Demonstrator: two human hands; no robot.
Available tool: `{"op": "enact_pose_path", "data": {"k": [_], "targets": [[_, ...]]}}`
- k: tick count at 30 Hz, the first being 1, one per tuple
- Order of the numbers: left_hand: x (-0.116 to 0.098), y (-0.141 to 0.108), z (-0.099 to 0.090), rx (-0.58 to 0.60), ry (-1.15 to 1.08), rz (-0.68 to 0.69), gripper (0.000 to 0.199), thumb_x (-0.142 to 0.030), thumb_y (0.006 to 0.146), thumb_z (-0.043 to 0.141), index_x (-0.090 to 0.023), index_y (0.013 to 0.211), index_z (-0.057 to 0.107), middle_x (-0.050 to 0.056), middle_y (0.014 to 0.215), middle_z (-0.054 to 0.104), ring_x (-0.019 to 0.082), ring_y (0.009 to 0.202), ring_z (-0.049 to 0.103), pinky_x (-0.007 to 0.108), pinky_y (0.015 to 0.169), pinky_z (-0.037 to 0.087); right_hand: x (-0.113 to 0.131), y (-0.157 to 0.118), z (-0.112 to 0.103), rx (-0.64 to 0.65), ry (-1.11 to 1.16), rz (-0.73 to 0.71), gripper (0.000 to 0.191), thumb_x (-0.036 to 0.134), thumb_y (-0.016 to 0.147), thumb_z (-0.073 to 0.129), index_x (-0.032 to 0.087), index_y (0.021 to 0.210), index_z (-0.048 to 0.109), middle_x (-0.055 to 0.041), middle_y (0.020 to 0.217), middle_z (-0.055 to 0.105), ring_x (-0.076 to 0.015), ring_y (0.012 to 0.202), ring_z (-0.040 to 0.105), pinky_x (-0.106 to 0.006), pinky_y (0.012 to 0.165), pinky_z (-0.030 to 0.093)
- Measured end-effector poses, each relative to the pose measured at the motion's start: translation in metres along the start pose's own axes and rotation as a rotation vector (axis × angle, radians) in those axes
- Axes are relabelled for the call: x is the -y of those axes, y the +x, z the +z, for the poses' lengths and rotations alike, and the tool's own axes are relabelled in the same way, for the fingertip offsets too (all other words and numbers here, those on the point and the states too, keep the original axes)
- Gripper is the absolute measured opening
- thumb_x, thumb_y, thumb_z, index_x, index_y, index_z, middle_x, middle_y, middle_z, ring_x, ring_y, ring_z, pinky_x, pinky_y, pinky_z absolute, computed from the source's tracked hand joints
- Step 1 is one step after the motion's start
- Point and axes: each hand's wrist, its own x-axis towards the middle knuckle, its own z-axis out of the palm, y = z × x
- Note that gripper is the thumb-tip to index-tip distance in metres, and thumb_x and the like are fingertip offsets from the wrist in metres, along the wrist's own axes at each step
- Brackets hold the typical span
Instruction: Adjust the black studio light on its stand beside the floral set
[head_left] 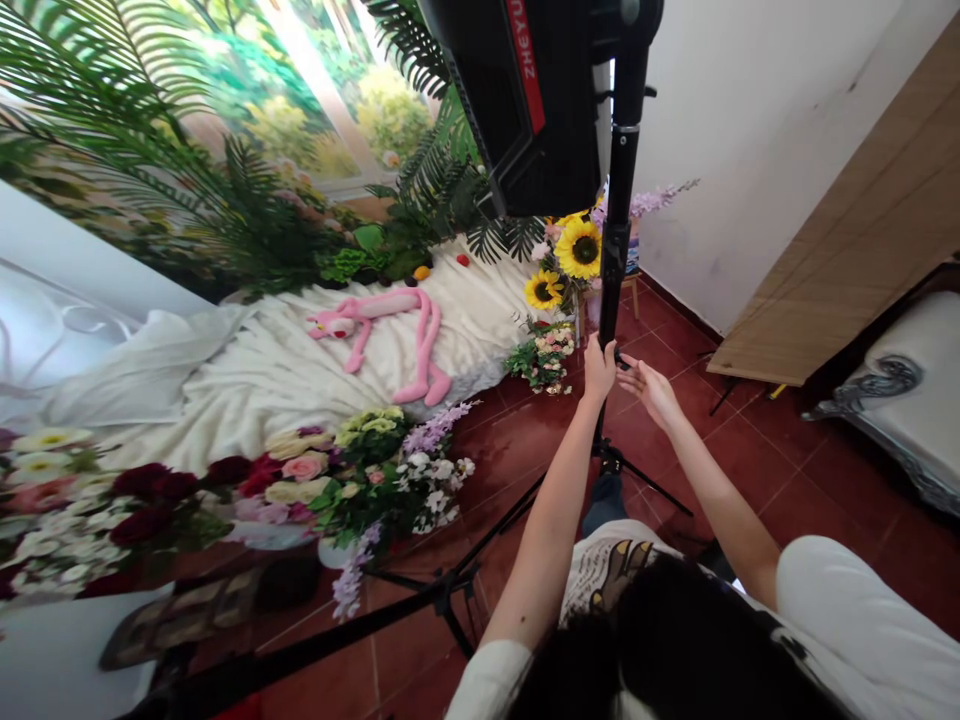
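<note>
A black light stand [615,255] rises upright in front of me, with a large black studio light [517,110] at its top. My left hand [599,368] is wrapped round the stand's pole below a joint. Just to the right of it, my right hand [651,390] has its thumb and fingertips at a small black knob [622,359] on the pole. The lower end of the pole meets spread tripod legs [611,460] near my feet.
A pink plush toy [386,310] lies on a draped cream cloth [247,370]. Artificial flowers [300,470] line its near side, and sunflowers [580,248] stand behind the pole. Another black stand [337,635] slants across the lower left. A wooden panel [840,220] and a white sofa [919,370] are at right.
</note>
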Motion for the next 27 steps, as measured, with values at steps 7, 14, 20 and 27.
{"op": "enact_pose_path", "data": {"k": [7, 14, 20, 27], "targets": [[0.002, 0.010, 0.003, 0.019, 0.000, -0.006, 0.048, -0.059, 0.096, 0.041, -0.017, 0.117, 0.055, 0.013, 0.109, 0.067, 0.023, 0.108, 0.064, 0.040, 0.102, 0.047, 0.012, 0.013, -0.002, -0.006, 0.056, 0.080, 0.047, 0.057, 0.098, 0.047, 0.021, 0.115, 0.072, -0.0102, 0.091, 0.078, -0.0243, 0.099, 0.075, -0.043, 0.094, 0.059], [0.003, 0.022, 0.005, 0.072, 0.073, -0.051, 0.054, -0.059, 0.098, 0.037, -0.016, 0.126, 0.052, 0.017, 0.121, 0.065, 0.025, 0.121, 0.061, 0.040, 0.108, 0.043, 0.029, 0.027, -0.002, -0.060, 0.307, 0.294, 0.030, 0.028, 0.102, 0.046, 0.018, 0.109, 0.073, -0.0067, 0.081, 0.077, -0.0148, 0.087, 0.076, -0.027, 0.091, 0.057], [0.002, 0.023, 0.000, 0.117, 0.038, -0.020, 0.053, -0.060, 0.098, 0.035, -0.017, 0.126, 0.051, 0.016, 0.114, 0.067, 0.024, 0.111, 0.065, 0.041, 0.102, 0.047, 0.042, 0.041, -0.017, 0.048, 0.442, 0.542, 0.037, 0.019, 0.102, 0.035, 0.016, 0.116, 0.069, -0.0092, 0.082, 0.077, -0.0161, 0.087, 0.075, -0.028, 0.084, 0.060], [-0.002, 0.023, -0.005, 0.139, 0.007, 0.022, 0.052, -0.062, 0.097, 0.037, -0.019, 0.121, 0.052, 0.014, 0.113, 0.066, 0.022, 0.106, 0.065, 0.039, 0.099, 0.049, 0.031, 0.038, -0.019, 0.081, 0.299, 0.412, 0.025, 0.025, 0.098, 0.048, 0.022, 0.114, 0.067, -0.0085, 0.095, 0.077, -0.0175, 0.091, 0.074, -0.034, 0.088, 0.059]]}}
